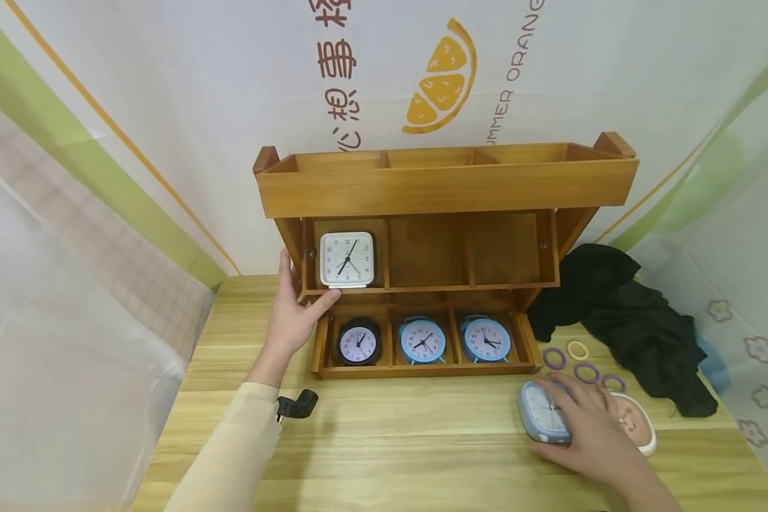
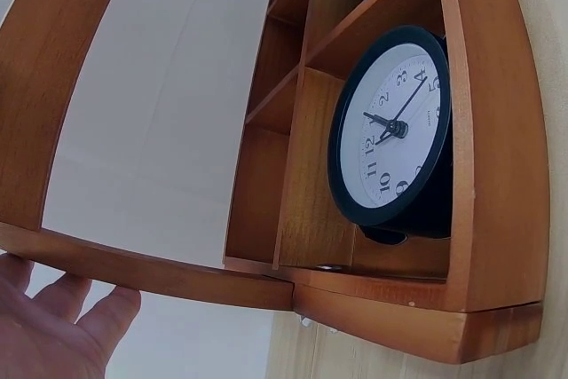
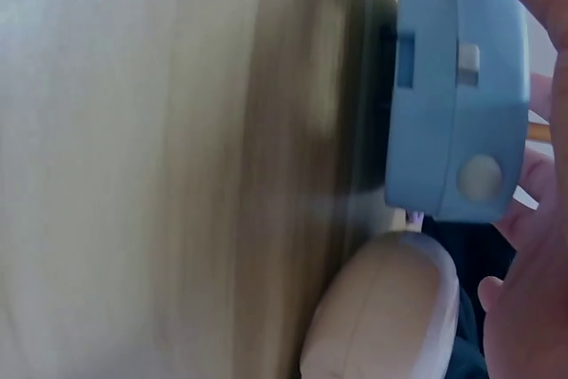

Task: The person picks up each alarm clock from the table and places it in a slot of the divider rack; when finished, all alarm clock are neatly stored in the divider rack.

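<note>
Blue clock gripped near the desk's right edge, left hand at the rack

Blue plastic forms the rounded-square alarm clock (image 1: 542,414) in the right hand (image 1: 592,435), toward the right edge of the desk (image 1: 409,455), nearer the person than the rack's front right corner. Thumb and fingers stand apart by the width of the clock: the thumb lies along its near side, the curved fingers over its far side, and the pale face tilts upward. A dark shadow shows between clock and desktop in the right wrist view; I cannot tell whether they touch.

At the left side of the wooden rack (image 1: 448,188), the left hand (image 1: 288,316) is spread wide. Its thumb reaches across to the upper tier's lower front edge, just below a white square clock (image 1: 360,245) in that tier's left compartment. Three fingertips (image 2: 114,315), slightly apart, touch the wooden side panel (image 2: 191,283).

Along the bottom tier, a black round clock (image 1: 358,343) fills the left compartment, with blue twin-bell clocks (image 1: 422,341) in the middle and right ones. Beside the right hand lies a pink, white-rimmed object (image 1: 636,424), partly hidden. Purple rings (image 1: 545,357), a yellow ring (image 1: 578,341) and crumpled black cloth (image 1: 640,313) lie farther back, toward the desk's right edge.
</note>
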Motion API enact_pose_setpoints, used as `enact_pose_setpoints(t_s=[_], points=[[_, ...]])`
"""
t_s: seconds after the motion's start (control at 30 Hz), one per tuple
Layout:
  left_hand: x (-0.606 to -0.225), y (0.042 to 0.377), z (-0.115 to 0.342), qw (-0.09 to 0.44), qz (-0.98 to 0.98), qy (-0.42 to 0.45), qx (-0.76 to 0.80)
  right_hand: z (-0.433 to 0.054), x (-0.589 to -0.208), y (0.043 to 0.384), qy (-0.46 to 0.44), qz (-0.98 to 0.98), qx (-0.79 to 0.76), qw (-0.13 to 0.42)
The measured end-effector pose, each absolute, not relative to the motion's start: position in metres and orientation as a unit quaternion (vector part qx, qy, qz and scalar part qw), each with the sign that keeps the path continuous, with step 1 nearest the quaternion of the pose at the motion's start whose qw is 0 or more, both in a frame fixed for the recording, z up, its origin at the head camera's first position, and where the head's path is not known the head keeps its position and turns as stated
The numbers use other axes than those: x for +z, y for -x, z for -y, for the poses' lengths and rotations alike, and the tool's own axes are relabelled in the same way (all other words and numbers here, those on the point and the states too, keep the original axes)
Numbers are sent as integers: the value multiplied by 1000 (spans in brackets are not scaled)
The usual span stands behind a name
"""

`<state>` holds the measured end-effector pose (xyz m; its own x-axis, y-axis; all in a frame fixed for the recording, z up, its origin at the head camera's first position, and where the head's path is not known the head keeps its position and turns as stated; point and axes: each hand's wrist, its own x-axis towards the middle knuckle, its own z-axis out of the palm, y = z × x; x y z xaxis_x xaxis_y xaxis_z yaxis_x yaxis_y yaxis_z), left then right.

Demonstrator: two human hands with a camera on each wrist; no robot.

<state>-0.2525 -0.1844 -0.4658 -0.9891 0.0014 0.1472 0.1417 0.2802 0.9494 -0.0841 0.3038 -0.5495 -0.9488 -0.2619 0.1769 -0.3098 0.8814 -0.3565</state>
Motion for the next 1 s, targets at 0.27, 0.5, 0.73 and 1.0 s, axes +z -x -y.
enact_pose_setpoints(t_s=[0.27,0.5,0.73,1.0], points=[[-463,249,182,71,804,51,-588,-311,-546,84,-135,972,192,23],[-462,248,181,72,804,50,-589,-313,-548,82,-128,971,201,15],[-463,248,183,66,800,49,-595,-313,-548,84,-117,970,213,9],[-460,247,181,53,795,46,-602,-309,-546,86,-127,962,238,45]])
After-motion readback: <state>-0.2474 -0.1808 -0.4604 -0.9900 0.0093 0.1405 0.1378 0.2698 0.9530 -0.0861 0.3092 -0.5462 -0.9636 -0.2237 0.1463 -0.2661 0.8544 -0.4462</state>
